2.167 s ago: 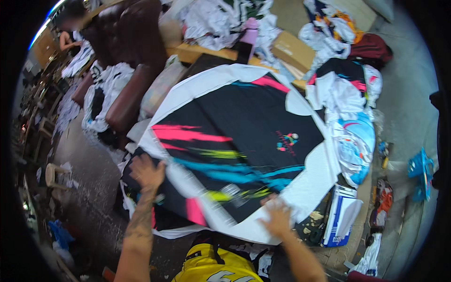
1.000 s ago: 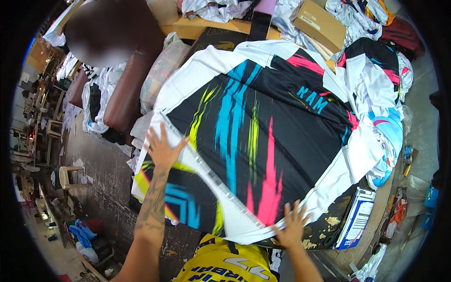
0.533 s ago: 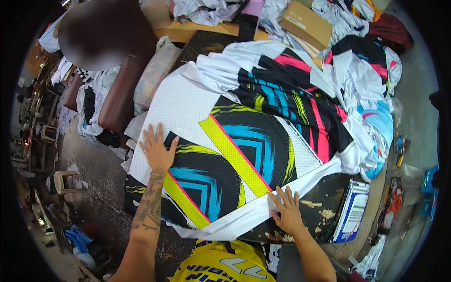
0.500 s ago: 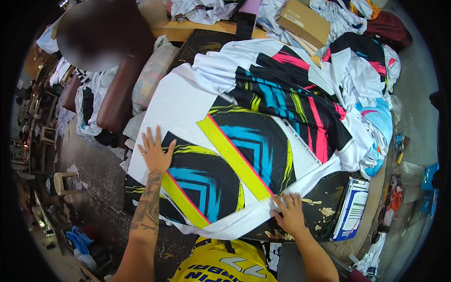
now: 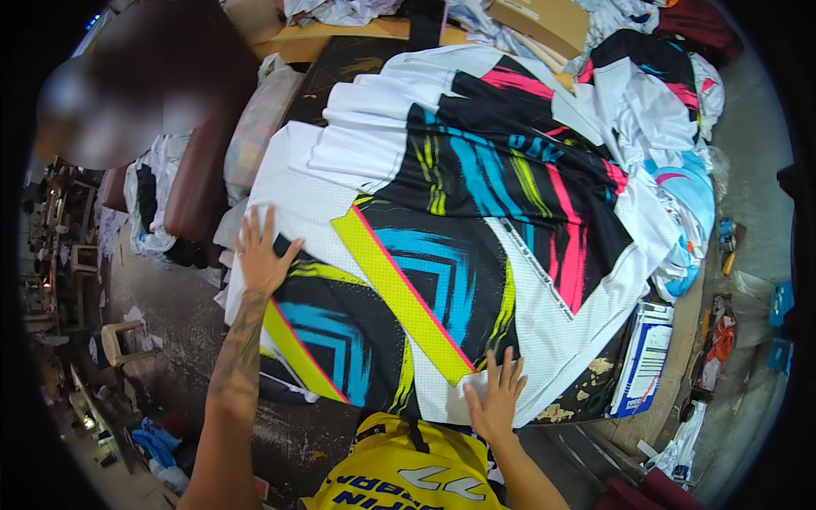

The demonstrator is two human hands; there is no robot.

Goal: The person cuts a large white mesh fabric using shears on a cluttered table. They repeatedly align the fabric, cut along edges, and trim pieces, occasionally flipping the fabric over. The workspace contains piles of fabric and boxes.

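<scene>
A large sheet of white mesh fabric (image 5: pixel 293 161), printed with black, blue, yellow and pink panels, lies spread over the dark worktable (image 5: pixel 586 387). My left hand (image 5: pixel 264 255) rests flat on its left side with fingers apart, at the corner of a black panel (image 5: pixel 331 327). Near the front edge, my right hand (image 5: pixel 496 393) lies with fingers spread on white cloth, just right of the lower end of a yellow stripe (image 5: pixel 406 299). Toward the back, a black, blue and pink part (image 5: pixel 510 161) is rumpled into folds.
A blue and white packet (image 5: pixel 643 365) lies by the table's right edge. Piled cloth (image 5: pixel 646 110) and a cardboard box (image 5: pixel 541 27) sit at the back right. Left of the table stand a brown padded seat (image 5: pixel 197 191) and a small stool (image 5: pixel 127 340); a person (image 5: pixel 144 93) is beyond.
The folded front edge of the fabric has opened out flat toward me and the right. My right hand has shifted slightly left; its fingers now point more forward. The view has moved a little.
</scene>
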